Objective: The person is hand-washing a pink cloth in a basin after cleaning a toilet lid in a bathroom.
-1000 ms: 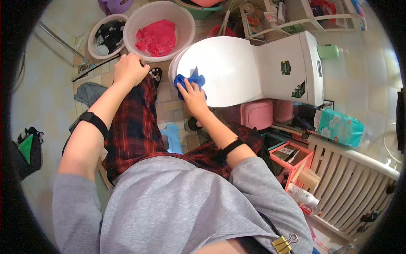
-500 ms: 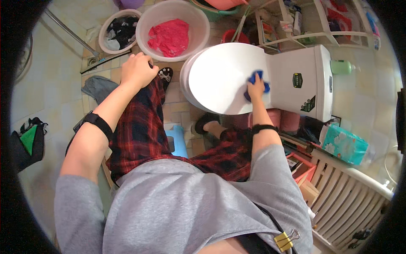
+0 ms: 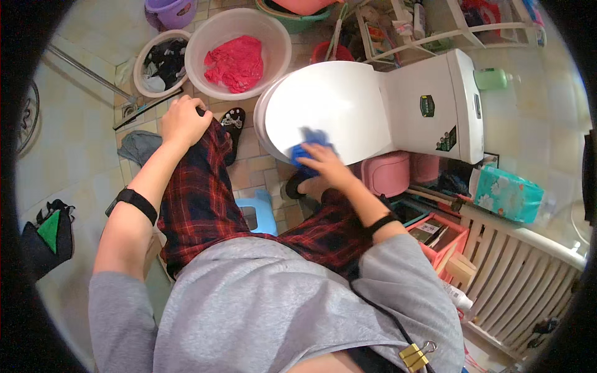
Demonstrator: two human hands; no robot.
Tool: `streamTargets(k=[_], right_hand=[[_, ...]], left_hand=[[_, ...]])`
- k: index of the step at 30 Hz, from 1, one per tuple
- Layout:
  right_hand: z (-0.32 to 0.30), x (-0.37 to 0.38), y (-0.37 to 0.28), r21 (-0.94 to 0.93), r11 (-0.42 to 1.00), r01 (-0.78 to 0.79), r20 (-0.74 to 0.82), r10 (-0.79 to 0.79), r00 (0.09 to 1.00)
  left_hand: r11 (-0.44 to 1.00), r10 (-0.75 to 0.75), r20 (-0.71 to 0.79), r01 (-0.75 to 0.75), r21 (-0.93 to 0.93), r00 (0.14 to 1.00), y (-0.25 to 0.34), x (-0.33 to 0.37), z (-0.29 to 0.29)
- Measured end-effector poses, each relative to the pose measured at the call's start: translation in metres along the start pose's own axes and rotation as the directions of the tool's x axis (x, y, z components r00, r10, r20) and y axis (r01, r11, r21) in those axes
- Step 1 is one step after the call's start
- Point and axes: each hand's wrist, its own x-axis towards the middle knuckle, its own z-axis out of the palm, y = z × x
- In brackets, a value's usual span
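Observation:
My right hand (image 3: 323, 163) presses a bunched blue cloth (image 3: 311, 148) against the near edge of the white toilet lid (image 3: 329, 99). The lid is down, and the cloth's far end is blurred. Its fingers lie over the cloth, partly spread. My left hand (image 3: 185, 121) rests on my left knee, fingers curled over the dark red plaid trousers (image 3: 199, 193). The toilet tank (image 3: 429, 109) stands to the right of the lid.
Beyond the left knee are a white basin (image 3: 283, 53) with red cloth, a smaller basin (image 3: 138, 69) with dark laundry and a purple bucket (image 3: 171, 13). A blue stool (image 3: 264, 211) stands between my legs. At right are a pink bin (image 3: 385, 174), radiator (image 3: 516, 280) and shelf rack (image 3: 429, 40).
My right hand has swept the blue cloth from beside the tank leftward and nearer, to the lid's near edge. My left hand stays on the knee. The view has shifted slightly.

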Motion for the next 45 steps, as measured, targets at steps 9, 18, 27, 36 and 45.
streamTargets(k=[9,18,27,36,45], right_hand=[[0.006,-0.021,0.105,-0.033,0.445,-0.895,-0.530,0.751,0.393],[0.023,0.050,-0.061,-0.069,0.984,-0.165,-0.070,0.160,0.985],[-0.005,-0.095,0.125,0.082,0.469,-0.879,-0.442,0.808,0.390],[-0.068,0.061,0.210,0.150,0.179,-0.972,-0.140,0.977,0.158],[-0.071,0.108,0.208,0.036,0.382,-0.923,-0.194,0.909,0.369]], left_hand=[[1.000,0.012,0.031,-0.012,-0.005,0.999,0.018,0.008,0.000],[0.999,0.034,0.021,-0.035,0.017,0.999,0.018,0.001,0.001],[0.998,0.067,0.058,-0.067,-0.009,0.996,0.039,0.004,-0.004],[0.991,0.127,0.045,-0.125,-0.036,0.991,0.060,0.013,-0.001],[0.999,0.048,0.090,-0.046,-0.024,0.995,0.042,0.013,-0.004]])
